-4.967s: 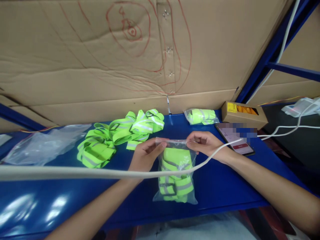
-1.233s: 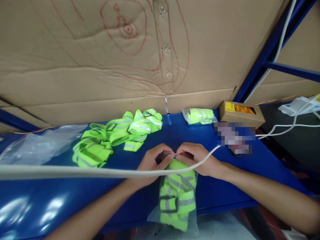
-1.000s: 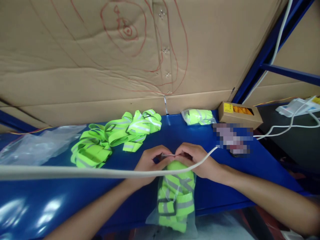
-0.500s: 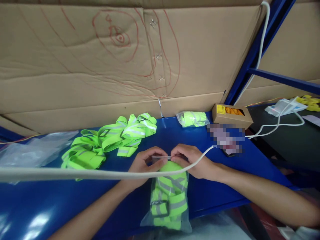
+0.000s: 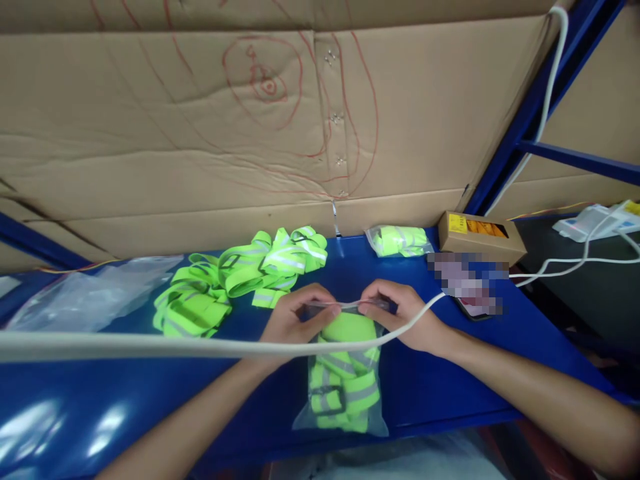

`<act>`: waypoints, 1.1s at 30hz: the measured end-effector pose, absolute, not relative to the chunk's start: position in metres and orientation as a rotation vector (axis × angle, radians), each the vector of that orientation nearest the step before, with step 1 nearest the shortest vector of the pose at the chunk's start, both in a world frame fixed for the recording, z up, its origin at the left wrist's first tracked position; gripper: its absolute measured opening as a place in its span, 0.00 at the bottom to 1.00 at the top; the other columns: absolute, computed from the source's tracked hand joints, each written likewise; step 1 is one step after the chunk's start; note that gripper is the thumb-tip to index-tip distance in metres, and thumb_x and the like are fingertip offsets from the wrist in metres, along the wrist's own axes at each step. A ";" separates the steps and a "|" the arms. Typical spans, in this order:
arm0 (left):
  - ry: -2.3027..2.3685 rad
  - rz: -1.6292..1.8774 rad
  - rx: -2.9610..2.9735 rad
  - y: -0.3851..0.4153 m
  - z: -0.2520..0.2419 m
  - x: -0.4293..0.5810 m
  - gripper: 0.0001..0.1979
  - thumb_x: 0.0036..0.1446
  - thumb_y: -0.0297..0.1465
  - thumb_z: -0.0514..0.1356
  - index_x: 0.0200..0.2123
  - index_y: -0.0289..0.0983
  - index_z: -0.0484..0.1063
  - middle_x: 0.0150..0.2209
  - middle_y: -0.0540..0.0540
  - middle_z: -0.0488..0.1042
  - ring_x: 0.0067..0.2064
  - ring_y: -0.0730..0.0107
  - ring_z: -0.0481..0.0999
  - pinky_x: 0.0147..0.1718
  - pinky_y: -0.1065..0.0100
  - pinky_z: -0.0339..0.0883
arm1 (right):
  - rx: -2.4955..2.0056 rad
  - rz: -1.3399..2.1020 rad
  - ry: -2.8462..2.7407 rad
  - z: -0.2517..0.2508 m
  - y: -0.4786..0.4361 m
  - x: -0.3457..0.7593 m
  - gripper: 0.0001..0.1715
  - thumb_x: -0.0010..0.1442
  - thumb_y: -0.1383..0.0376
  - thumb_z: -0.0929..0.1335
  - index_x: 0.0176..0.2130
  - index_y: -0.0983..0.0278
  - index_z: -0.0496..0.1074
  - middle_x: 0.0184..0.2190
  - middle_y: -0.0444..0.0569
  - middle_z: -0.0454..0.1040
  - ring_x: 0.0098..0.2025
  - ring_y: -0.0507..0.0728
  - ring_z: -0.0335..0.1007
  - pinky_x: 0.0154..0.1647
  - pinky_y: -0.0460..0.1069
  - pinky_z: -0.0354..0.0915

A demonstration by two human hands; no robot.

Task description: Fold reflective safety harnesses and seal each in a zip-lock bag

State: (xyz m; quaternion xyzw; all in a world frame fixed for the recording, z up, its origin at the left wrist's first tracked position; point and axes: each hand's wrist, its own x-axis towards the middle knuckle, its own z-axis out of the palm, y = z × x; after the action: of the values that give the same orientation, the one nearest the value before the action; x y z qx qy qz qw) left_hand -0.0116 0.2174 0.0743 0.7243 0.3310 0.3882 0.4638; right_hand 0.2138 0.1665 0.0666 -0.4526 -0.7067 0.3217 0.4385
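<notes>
Clamping clear bag (image 5: 345,373) by its mouth in fingers (image 5: 320,322) of left hand (image 5: 295,320) and right hand (image 5: 409,317); packed below them with green strap (image 5: 367,393). Could gape if pinched unevenly, or trap strap riding up between the fingers.

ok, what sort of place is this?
Probably a packing bench: a clear bag with a reflective strap inside, more straps loose on the blue tabletop, and clear plastic lying at left.
</notes>
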 end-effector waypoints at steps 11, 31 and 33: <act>0.751 0.946 1.698 0.208 0.072 -0.007 0.12 0.56 0.37 0.69 0.26 0.34 0.79 0.29 0.46 0.73 0.30 0.72 0.71 0.28 0.72 0.62 | -1.034 0.738 -1.872 0.067 0.161 0.210 0.07 0.68 0.63 0.69 0.37 0.63 0.73 0.33 0.46 0.74 0.34 0.53 0.69 0.34 0.46 0.62; 0.765 1.023 1.721 0.213 0.074 -0.010 0.06 0.55 0.33 0.70 0.32 0.36 0.83 0.33 0.45 0.76 0.33 0.70 0.75 0.29 0.73 0.65 | -1.130 0.810 -1.703 0.071 0.165 0.219 0.09 0.66 0.61 0.70 0.39 0.63 0.80 0.34 0.48 0.81 0.34 0.54 0.74 0.32 0.47 0.64; 0.773 1.067 1.693 0.213 0.071 -0.011 0.06 0.54 0.33 0.71 0.30 0.36 0.82 0.32 0.45 0.75 0.32 0.71 0.74 0.29 0.74 0.65 | -1.113 0.867 -1.692 0.068 0.169 0.219 0.10 0.65 0.61 0.70 0.43 0.64 0.78 0.34 0.47 0.80 0.34 0.54 0.73 0.33 0.47 0.65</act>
State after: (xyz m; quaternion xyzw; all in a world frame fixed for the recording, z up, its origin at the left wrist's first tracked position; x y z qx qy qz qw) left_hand -0.0107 0.2132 0.0709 0.6934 0.3164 0.4371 0.4776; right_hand 0.2187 0.1687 0.0681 -0.4507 -0.6850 0.3511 0.4521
